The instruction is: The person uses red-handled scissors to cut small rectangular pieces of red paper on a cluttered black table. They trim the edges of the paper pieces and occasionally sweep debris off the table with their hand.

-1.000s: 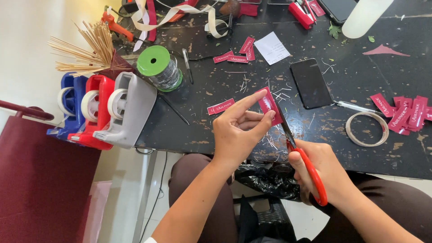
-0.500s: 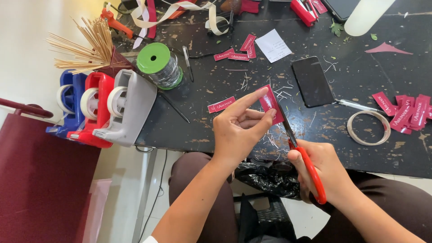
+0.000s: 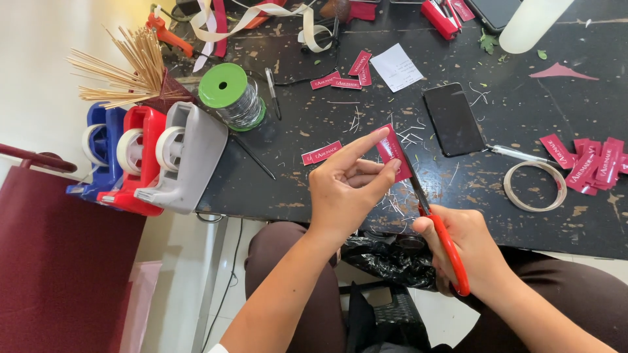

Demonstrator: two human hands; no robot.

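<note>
My left hand [image 3: 347,186] pinches a small dark-red paper label [image 3: 392,152] between thumb and fingers, held up over the near edge of the black table [image 3: 510,98]. My right hand [image 3: 468,245] grips red-handled scissors [image 3: 437,225]; their blades reach up along the label's right edge. Thin paper slivers lie on the table just below the label.
More red labels lie at the right edge [image 3: 589,163], mid-table [image 3: 320,153] and farther back [image 3: 343,82]. A black phone [image 3: 453,119], a tape ring [image 3: 538,186], a green wire spool [image 3: 229,95], three tape dispensers [image 3: 157,157], wooden skewers [image 3: 124,65] and a black bag [image 3: 386,258] surround me.
The label and scissors stay together; both hands have shifted only slightly. The view has drifted a little downward.
</note>
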